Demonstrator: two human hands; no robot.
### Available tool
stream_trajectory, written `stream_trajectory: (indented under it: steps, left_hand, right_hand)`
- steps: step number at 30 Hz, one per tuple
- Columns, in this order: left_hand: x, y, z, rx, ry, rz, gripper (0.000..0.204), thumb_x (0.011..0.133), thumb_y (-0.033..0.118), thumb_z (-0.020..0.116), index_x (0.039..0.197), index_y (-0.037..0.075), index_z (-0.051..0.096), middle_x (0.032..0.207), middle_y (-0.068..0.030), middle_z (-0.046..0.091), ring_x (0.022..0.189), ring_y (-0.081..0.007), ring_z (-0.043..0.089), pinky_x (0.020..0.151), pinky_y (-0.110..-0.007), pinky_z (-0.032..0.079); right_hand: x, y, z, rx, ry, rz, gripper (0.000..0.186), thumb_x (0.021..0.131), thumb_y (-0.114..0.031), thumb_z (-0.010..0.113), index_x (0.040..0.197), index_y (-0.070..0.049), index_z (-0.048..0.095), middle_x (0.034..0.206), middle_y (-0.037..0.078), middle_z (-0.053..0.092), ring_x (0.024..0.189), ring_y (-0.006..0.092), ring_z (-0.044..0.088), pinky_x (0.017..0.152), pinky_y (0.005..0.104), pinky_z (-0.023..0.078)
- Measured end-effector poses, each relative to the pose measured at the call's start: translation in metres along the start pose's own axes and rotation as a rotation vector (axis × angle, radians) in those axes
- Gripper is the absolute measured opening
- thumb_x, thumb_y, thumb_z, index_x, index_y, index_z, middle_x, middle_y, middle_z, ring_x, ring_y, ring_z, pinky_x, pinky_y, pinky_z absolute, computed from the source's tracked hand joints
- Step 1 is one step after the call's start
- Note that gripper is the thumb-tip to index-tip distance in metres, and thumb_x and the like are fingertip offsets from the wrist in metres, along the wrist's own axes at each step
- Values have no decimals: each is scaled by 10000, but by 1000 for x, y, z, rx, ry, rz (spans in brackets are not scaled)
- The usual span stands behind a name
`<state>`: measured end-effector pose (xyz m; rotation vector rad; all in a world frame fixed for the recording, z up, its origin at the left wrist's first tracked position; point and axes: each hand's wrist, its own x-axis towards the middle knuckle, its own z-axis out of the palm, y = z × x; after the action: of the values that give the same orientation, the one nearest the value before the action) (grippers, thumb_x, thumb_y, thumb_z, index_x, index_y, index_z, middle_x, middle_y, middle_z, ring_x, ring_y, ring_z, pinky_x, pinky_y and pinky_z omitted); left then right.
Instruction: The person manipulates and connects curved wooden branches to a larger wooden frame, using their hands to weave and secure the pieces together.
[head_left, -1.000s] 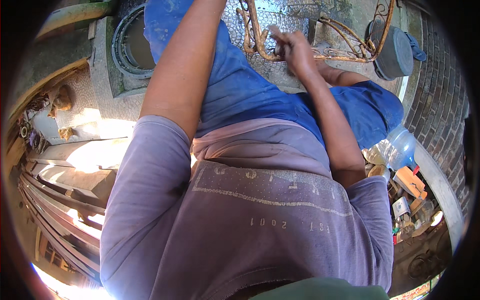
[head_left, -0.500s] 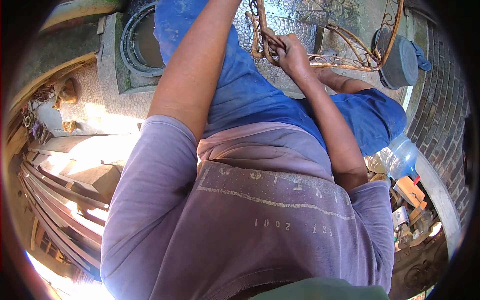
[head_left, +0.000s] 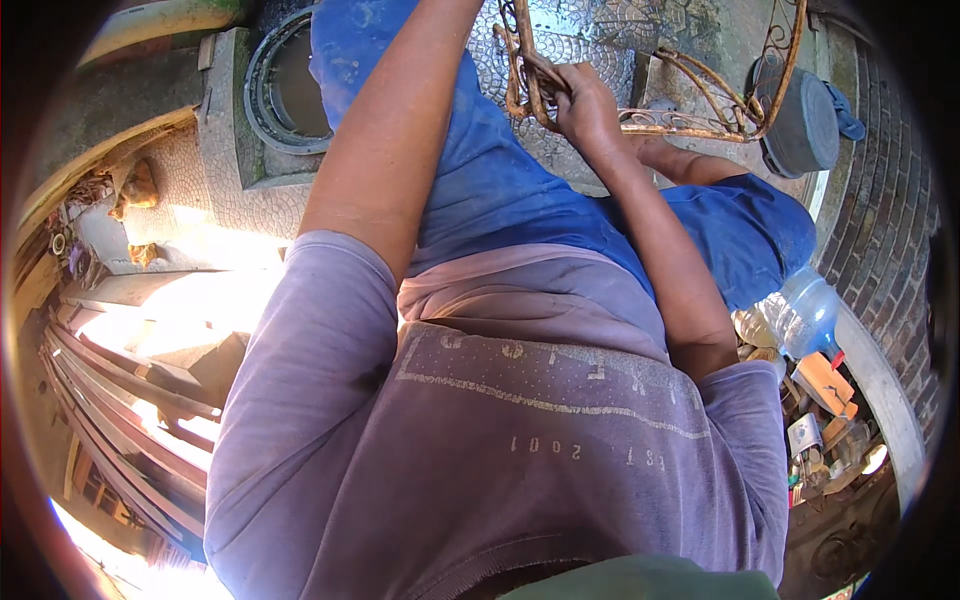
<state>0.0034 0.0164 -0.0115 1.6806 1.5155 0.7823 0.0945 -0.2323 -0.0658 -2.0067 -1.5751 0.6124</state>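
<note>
A rusty wrought-iron frame with curled scrollwork stands across the upper right, its top cut off by the picture's edge. At the frame's left post, the fingers of my right hand are closed around a thin rusty bar. My left forearm reaches up past the upper edge, so the left hand is out of sight. Under the arms are my blue trousers, and a bare foot shows behind the frame.
On the right stand a dark grey tub and a clear plastic water jug beside assorted clutter. A round basin of murky water sits at upper left. Wooden planks are piled on the left, near a brown cat-like animal.
</note>
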Motion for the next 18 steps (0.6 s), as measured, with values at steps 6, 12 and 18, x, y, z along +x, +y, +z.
stream_trajectory:
  steps: [6, 12, 18]
  left_hand:
    - [-3, 0, 0, -59, 7, 12, 593, 796, 258, 628, 1354, 65, 574, 1074, -274, 711, 1040, -437, 683, 913, -473, 531]
    - [1, -3, -2, -84, -9, 51, 517, 785, 241, 629, 1267, 56, 611, 1032, -252, 714, 1021, -419, 686, 889, -468, 534]
    - [14, -7, 7, -97, 51, 89, 496, 795, 248, 618, 1257, 68, 619, 1056, -239, 706, 1019, -408, 679, 899, -469, 520]
  right_hand:
    - [9, 13, -2, 21, 85, 110, 175, 873, -8, 617, 1022, -33, 704, 925, 225, 682, 908, 447, 658, 829, 528, 516]
    - [13, 26, -40, 265, 178, 260, 209, 952, -18, 609, 1137, -8, 706, 1065, 174, 750, 956, 270, 729, 865, 378, 553]
    - [-24, 8, -33, -56, -110, 70, 370, 905, 51, 617, 1251, -59, 690, 1029, 229, 631, 941, 412, 648, 894, 451, 526]
